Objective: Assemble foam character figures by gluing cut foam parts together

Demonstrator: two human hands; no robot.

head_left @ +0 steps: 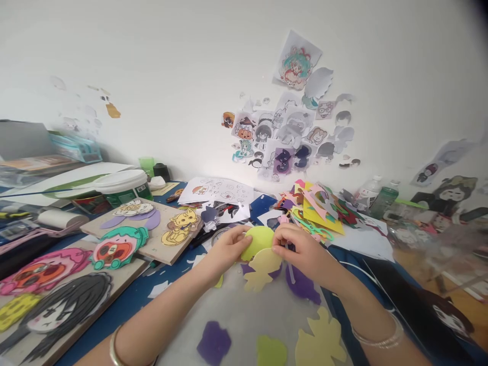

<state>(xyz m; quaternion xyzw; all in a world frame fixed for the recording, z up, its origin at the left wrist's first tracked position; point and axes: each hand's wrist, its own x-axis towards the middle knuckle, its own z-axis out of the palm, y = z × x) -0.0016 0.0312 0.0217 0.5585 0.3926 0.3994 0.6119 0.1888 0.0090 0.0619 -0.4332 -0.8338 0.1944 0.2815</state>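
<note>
At bench (125,300) centre: one yellow-green disc (258,240), pinched at its edges by our left hand (227,247) and right hand (301,249), just above a pale yellow cut-out (263,267). Step, we judge: positioning the disc. Next move calls for steady alignment.

Round piece: the yellow-green round piece (258,241) is pinched at its 9 o'clock by the left hand (229,249) and at its 3 o'clock by the right hand (301,251); fingertips cover both rims.
Leaf cut-out: the pale yellow leaf cut-out (263,272), at 6 o'clock of the round piece, has its top tucked under that piece.
Purple scrap: the purple scrap (303,285) is partly hidden beneath the right hand.
Forearms: the forearms (163,315) run off the bottom edge (elbows out of view).
Lower cut-out: the yellow cut-out (320,343), at 5 o'clock, is cropped by the bottom edge.
Dark-haired figure: the dark-haired figure (57,310), at 8 o'clock, is cropped at the left edge.
Clear plastic: the clear plastic thing (430,239), at 3 o'clock, is too blurred to identify.
Wall stickers: the wall stickers (290,137), at 12 o'clock, are too small to make out in detail.
</note>
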